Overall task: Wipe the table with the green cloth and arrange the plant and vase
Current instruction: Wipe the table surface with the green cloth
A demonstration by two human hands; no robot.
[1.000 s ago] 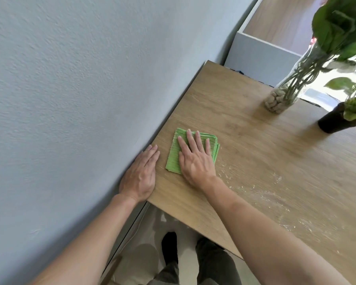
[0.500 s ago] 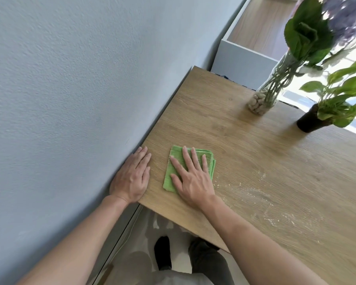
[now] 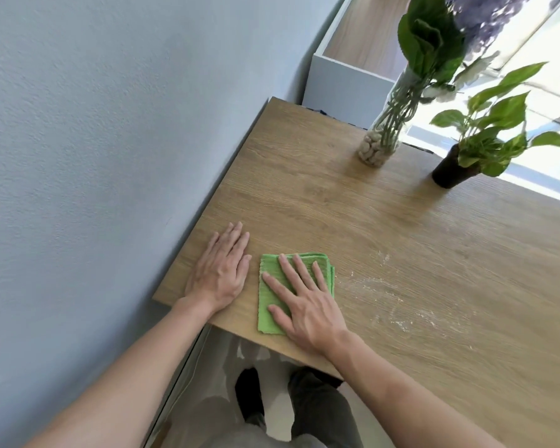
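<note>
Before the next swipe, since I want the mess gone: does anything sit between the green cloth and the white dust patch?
Nothing visible does. The folded green cloth lies under the flat right hand, and only bare wooden table separates it from the white dust patch beside it.

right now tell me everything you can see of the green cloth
The cloth is bright green with a ribbed weave, folded into a rough rectangle; layered edges show at its far right corner. It lies flat on the wooden table at the near edge, its near end about level with that edge. The right hand presses on it with fingers spread straight, covering most of its right side. The left hand lies flat on the table beside it, not touching. Whitish dust lies to its right.
</note>
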